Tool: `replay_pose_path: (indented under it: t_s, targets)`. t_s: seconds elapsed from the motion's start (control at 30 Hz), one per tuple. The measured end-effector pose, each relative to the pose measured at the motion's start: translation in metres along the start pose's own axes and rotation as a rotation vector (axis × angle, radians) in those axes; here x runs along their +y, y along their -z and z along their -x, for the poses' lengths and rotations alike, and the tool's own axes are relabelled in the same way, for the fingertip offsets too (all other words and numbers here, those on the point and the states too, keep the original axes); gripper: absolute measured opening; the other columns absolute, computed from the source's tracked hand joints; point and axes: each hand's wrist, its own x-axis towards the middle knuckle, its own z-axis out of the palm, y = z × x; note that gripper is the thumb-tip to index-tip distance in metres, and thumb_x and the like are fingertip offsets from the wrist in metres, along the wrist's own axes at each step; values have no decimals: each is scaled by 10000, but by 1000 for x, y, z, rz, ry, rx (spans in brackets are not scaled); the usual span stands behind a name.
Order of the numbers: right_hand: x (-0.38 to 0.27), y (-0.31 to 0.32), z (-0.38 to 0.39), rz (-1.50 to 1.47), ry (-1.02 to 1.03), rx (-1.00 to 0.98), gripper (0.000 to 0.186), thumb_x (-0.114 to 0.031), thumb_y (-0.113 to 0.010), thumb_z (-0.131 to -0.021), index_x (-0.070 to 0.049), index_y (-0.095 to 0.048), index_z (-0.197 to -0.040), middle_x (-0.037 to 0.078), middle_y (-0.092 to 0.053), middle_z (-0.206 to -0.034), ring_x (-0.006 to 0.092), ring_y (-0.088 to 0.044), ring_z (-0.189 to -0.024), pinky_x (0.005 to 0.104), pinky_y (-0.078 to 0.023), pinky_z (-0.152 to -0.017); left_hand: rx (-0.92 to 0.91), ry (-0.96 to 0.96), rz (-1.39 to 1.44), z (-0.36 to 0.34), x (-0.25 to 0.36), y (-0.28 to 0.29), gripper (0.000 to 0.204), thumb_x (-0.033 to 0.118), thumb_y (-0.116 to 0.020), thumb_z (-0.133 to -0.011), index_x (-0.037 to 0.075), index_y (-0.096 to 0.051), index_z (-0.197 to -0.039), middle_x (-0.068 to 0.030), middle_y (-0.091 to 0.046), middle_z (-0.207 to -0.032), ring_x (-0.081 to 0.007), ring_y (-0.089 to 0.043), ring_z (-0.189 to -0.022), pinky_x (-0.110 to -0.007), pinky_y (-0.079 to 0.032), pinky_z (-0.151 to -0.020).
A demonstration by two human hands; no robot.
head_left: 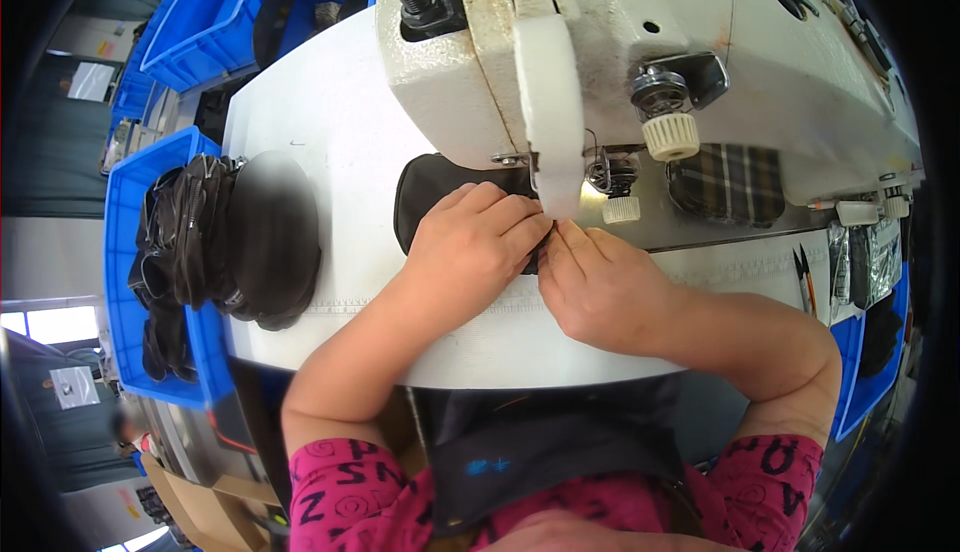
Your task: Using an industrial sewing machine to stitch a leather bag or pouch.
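Note:
A white industrial sewing machine [470,82] stands over a white worktable [280,352]. Under its needle area lies a rounded black fabric piece [425,192]. My left hand [480,237] rests on that piece with bent fingers, pinching its right part beside the presser foot, which is partly hidden. My right hand [590,282] is just right of it, fingertips pressed together on the same piece's edge, close against my left fingertips. A plaid fabric piece [725,187] lies right of the needle area under the machine arm.
A blue bin [125,272] holding black pouches [260,242] sits at the table's left. More blue bins [190,22] stand behind. Orange-and-black tools [805,282], clear packets [865,257] and another bin [850,402] are at the right. A person [135,432] appears far lower left.

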Motion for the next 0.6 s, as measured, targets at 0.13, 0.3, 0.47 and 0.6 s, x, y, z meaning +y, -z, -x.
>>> replay_pose_path:
  t_s: [0.13, 0.3, 0.47, 0.6]
  targets:
    - [-2, 6, 1, 40, 31, -25, 331, -142, -662, -718, 115, -729, -914, 323, -718, -973, 406, -716, -935, 393, -581, -737, -36, 17, 42, 0, 0, 2, 394, 96, -780, -656, 74, -749, -1048, -15, -694, -1059, -209, -633, -916, -339, -548, -832]
    - [-11, 11, 3, 54, 27, -95, 393, -141, -650, -752, 167, -719, -987, 346, -718, -1022, 428, -723, -978, 417, -588, -738, -37, 19, 57, 0, 2, 2, 414, 104, -789, -639, 72, -748, -1050, -17, -689, -1071, -205, -627, -916, -337, -542, -819]
    - [-13, 9, 4, 28, -2, -80, 405, -140, -643, -750, 177, -716, -989, 355, -715, -1026, 430, -721, -972, 424, -588, -754, -38, -1, 34, 1, 2, 1, 522, 67, -822, -587, 68, -762, -1106, -42, -721, -1127, -256, -683, -946, -360, -581, -774]
    - [-13, 10, 2, 13, -4, -91, 413, -142, -641, -746, 179, -716, -995, 355, -714, -1021, 430, -719, -976, 427, -587, -766, -49, 10, 10, 1, 7, 0, 517, 67, -813, -603, 63, -756, -1117, -40, -717, -1130, -256, -686, -947, -350, -583, -769]
